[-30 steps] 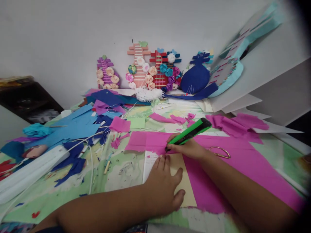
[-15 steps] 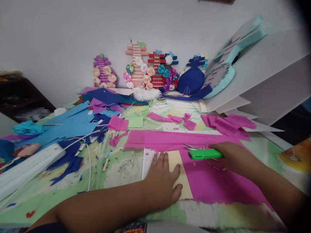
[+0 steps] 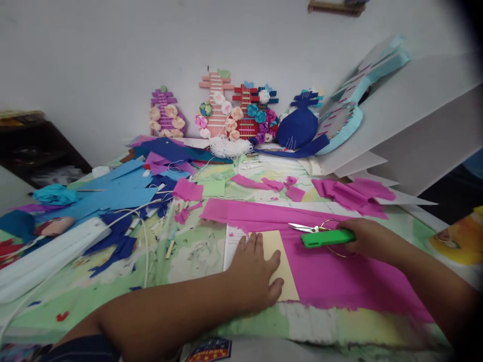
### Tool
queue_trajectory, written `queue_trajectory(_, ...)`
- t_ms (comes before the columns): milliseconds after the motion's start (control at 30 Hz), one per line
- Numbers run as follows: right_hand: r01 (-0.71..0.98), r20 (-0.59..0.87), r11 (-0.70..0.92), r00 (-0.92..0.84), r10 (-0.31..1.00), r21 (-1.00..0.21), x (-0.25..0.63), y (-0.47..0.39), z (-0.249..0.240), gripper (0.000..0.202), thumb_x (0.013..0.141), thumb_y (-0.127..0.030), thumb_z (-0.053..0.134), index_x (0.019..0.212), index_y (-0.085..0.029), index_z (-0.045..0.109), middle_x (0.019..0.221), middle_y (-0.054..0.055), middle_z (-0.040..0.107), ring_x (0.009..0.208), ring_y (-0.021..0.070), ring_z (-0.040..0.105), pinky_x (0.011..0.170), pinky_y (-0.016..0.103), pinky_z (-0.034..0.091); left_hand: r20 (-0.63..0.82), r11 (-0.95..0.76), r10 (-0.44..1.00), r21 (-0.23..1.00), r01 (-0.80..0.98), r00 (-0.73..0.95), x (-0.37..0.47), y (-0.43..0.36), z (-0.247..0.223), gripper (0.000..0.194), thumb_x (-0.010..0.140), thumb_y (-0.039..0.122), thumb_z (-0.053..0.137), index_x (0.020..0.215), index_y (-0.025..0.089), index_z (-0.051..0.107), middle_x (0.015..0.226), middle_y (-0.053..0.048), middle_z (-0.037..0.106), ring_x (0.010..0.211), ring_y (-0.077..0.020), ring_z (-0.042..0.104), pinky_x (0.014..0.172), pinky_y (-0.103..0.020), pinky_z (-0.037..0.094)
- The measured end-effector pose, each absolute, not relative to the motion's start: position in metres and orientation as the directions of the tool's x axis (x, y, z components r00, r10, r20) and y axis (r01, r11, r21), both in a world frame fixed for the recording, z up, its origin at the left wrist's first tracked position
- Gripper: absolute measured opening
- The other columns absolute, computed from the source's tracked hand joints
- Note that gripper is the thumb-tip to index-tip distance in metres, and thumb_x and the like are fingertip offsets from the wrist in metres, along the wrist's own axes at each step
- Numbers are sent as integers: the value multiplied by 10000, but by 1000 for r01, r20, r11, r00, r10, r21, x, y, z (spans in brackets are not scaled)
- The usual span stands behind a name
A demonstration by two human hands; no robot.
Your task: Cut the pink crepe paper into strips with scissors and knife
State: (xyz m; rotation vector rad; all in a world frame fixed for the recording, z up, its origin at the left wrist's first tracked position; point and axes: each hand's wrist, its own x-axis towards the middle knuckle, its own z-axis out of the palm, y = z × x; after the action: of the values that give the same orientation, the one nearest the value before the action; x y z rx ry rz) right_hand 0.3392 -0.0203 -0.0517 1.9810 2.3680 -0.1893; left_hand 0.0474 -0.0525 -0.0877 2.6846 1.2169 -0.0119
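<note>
Pale wall point(image 3: 113, 45) behind; counter point(image 3: 198, 254) under a stained green-and-white cloth.

Far left: dark shelf point(image 3: 41, 153) with a jumble inside, details too dim to read. Long white block point(image 3: 56, 256) below it on the cloth, cord over its end. Turquoise bundle point(image 3: 56, 194) and blue paper point(image 3: 113, 193) just beyond, pieces overlapping. Purple guitar point(image 3: 165, 115) stands near the wall, pale flowers on its sides.

Centre: white string point(image 3: 231, 147) heaped before peach guitar point(image 3: 216, 115) and red guitar point(image 3: 245, 131). Small green paper point(image 3: 214, 188) touches a pink scrap. Left hand point(image 3: 251, 274) palm down on cream card point(image 3: 271, 241), fingers spread wide. Card lies on the left part of large pink sheet point(image 3: 320, 279).

Right of centre: dark blue lute point(image 3: 299, 126) at the back. Scissors point(image 3: 303, 228) over the pink sheet, blades pointing left, gold loops partly behind green cutter point(image 3: 324, 238). Right hand point(image 3: 372, 241) has its fingers closed on the cutter's right end; cannot tell whether they grip the scissors too.

Far right: light blue guitar point(image 3: 352, 123) leans against large pale boards point(image 3: 385, 125).
</note>
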Motion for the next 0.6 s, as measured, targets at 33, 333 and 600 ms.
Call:
queue_trajectory(33, 984, -115, 170, -176, 978, -62, 342, -20, -54, 121, 603, -294, 606, 693, -214, 610, 677, 46, 599, 578, 179, 515, 517, 269, 316, -89, -644, 743, 176, 744, 664, 47, -52, -87, 574, 808, 503, 338, 1312, 228, 320, 1377, -190, 223, 1246, -407, 147, 961, -546, 143)
queue_trajectory(333, 989, -89, 121, -128, 988, -83, 358, -25, -54, 162, 672, -287, 544, 786, -194, 615, 813, 101, 626, 697, 216, 543, 606, 298, 345, -98, -643, 736, 205, 738, 670, 47, -52, -84, 566, 815, 492, 326, 1314, 224, 323, 1369, -193, 241, 1242, -418, 136, 951, -561, 155)
queue_trajectory(600, 993, -79, -114, 115, 990, 13, 413, -22, -51, 254, 723, -430, 497, 727, -192, 584, 710, 113, 610, 603, 186, 536, 566, 291, 346, -59, -658, 729, 213, 722, 682, 46, -51, -89, 573, 806, 482, 355, 1308, 208, 329, 1365, -214, 230, 1234, -430, 146, 970, -534, 149)
